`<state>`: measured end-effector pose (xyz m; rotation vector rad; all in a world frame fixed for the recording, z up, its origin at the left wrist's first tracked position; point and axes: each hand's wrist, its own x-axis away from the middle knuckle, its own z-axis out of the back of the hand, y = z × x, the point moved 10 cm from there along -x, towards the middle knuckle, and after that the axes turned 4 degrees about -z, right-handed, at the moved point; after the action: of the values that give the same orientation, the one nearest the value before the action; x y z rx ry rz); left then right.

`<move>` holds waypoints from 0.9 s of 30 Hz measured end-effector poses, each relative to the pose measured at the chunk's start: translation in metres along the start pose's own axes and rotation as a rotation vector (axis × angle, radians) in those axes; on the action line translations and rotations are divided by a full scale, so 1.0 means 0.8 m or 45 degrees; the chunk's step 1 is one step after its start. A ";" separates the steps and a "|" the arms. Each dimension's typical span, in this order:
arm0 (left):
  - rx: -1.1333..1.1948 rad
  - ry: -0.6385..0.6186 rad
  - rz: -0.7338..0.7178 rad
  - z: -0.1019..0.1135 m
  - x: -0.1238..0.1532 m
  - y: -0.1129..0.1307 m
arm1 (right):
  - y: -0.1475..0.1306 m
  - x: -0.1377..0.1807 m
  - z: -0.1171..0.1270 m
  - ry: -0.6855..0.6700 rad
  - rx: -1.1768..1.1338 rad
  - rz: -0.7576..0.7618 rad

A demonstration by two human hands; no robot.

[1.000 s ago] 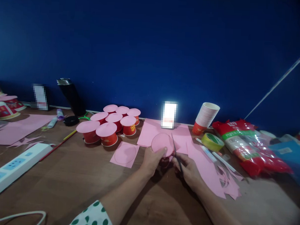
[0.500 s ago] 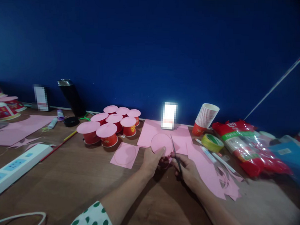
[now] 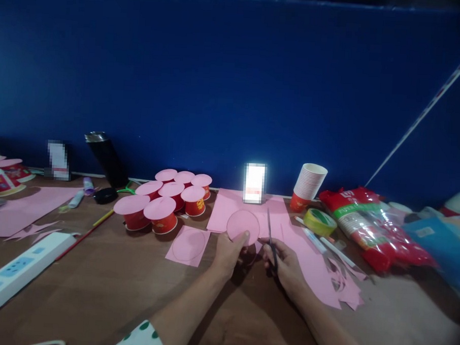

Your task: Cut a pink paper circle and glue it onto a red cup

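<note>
My left hand pinches a pink paper circle and holds it upright above the wooden table. My right hand is closed round a pair of dark scissors whose blades point up, just right of the circle and apart from it. Pink paper sheets lie flat beneath and behind both hands. A pink square with a drawn circle lies left of my left hand.
Several upside-down red cups topped with pink discs stand at centre left. A stack of paper cups, a yellow tape roll, pens and a red plastic bag lie right. A white power strip and black flask are left.
The camera tilted up slightly, so everything sits lower in view. The scissors have drawn a little away from the circle's edge. Both hands keep their hold.
</note>
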<state>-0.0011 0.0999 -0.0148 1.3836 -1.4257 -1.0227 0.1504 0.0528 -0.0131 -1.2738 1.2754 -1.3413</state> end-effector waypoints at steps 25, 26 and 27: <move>-0.112 0.027 0.049 0.001 0.000 -0.004 | 0.007 -0.003 0.006 0.114 -0.049 -0.027; -0.122 0.024 0.037 0.000 0.000 -0.004 | 0.007 -0.002 0.007 0.120 -0.050 -0.033; -0.129 0.024 0.029 0.000 -0.001 -0.003 | 0.007 -0.002 0.008 0.122 -0.052 -0.033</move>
<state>-0.0005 0.1002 -0.0175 1.2980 -1.3538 -1.0503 0.1563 0.0529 -0.0192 -1.2709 1.3625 -1.4164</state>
